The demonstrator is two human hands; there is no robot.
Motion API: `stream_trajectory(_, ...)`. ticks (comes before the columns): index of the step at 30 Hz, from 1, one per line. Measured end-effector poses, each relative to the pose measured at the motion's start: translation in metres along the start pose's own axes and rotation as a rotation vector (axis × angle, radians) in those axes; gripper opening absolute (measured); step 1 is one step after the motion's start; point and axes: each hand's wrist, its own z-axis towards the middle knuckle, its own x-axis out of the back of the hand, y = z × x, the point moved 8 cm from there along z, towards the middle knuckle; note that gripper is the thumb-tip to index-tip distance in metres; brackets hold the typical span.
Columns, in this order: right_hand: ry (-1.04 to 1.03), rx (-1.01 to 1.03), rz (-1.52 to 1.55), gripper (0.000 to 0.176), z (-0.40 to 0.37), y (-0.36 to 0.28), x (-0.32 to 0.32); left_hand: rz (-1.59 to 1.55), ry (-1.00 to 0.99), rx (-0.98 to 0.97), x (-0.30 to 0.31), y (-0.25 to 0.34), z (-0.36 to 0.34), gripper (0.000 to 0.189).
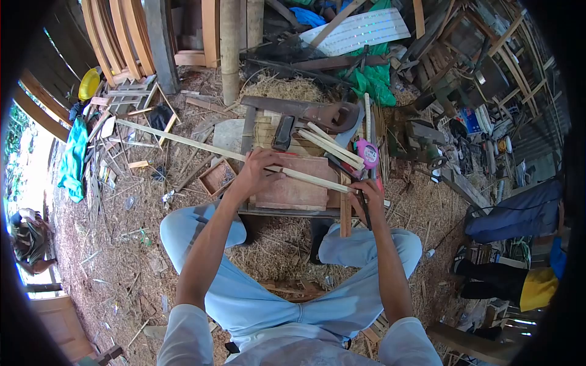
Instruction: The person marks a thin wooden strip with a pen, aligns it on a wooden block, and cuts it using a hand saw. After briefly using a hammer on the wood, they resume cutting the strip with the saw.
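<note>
A long, thin wooden strip (189, 143) slants across the low bench, its far end reaching out to the left. My left hand (257, 174) is closed around its middle, above a flat reddish-brown board (299, 190). At the strip's right end, the fingers of my right hand (370, 200) pinch the tip. That hand also holds a dark, narrow tool (366, 215), whose kind I cannot make out. Just beyond my hands lie several short pale strips (329, 146), a pink tape measure (367, 154), a dark block-like tool (283, 133) and a handsaw (290, 108) with a wooden handle.
A small wooden box (217, 177) sits on the shavings-covered floor left of the bench. Scrap frames (137, 104) stand behind it. A bamboo post (230, 55) rises at the back. Another person (30, 241) is at the far left, and someone's legs (494, 280) show at right.
</note>
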Motion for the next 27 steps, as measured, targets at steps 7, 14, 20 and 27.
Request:
stream_trajectory(7,0.052,0.084,-0.027,0.021,-0.0003,0.0016,0.0029,-0.054,-0.045,-0.016,0.0024,-0.0009,0.0016,0.032)
stream_trajectory(14,0.033,0.058,-0.037,0.021,-0.0016,0.0053,-0.0019,-0.036,-0.055,-0.006,-0.0006,-0.0046,-0.0012,0.027)
stream_trajectory(20,0.023,0.080,-0.051,0.022,-0.0006,0.0064,-0.0019,-0.050,-0.050,-0.004,-0.0022,-0.0078,-0.0001,0.024)
stream_trajectory(27,0.019,0.087,-0.065,0.023,0.0006,0.0011,-0.0010,-0.064,-0.039,0.007,0.0000,-0.0045,0.0008,0.024)
